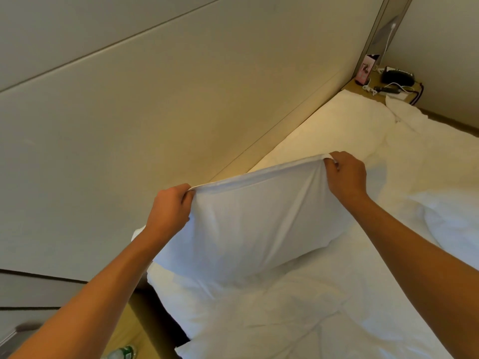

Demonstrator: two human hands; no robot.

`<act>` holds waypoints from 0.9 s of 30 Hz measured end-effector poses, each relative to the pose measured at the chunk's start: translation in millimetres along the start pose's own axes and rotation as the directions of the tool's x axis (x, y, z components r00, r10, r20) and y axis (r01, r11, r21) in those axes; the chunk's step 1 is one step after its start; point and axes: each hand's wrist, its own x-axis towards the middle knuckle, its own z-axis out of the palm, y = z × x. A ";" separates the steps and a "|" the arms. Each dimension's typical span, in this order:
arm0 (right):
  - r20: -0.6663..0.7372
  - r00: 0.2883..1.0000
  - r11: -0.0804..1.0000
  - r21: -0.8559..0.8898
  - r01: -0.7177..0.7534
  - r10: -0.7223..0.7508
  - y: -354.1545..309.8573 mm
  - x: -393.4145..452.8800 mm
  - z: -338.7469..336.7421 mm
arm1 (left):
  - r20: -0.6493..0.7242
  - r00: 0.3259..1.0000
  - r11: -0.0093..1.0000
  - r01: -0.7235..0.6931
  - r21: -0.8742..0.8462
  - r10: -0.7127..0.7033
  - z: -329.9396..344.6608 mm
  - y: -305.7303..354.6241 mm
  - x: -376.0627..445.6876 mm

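A white pillow in its case (pixel 248 224) is held up above the head end of a bed (pixel 298 320) with white sheets. My left hand (pixel 168 211) grips the upper left corner of the pillowcase. My right hand (pixel 347 174) grips the upper right corner, fingers curled over the hem. The top edge of the case is stretched taut between both hands, and the pillow hangs below them, its lower part resting on the bed.
A padded beige headboard wall (pixel 155 112) runs along the left of the bed. A crumpled white duvet (pixel 453 224) lies at right. The far bedside shelf (pixel 388 86) holds cables, a black object and a small pink box. A bottle (pixel 121 353) stands at bottom left.
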 end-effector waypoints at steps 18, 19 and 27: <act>0.113 0.994 0.999 -0.039 0.021 -0.017 -50.1 89.1 83.5 | -0.018 0.992 0.979 0.122 -0.161 -0.126 11.7 -40.5 58.0; 0.100 0.995 1.000 -0.019 0.016 -0.014 -59.6 96.6 89.8 | -0.035 0.992 0.981 0.115 -0.158 -0.122 6.7 -43.0 65.4; 0.103 0.974 0.980 0.023 0.200 -0.201 -135.9 154.6 141.6 | -0.219 0.960 0.979 0.146 -0.145 -0.176 -10.2 -73.7 96.6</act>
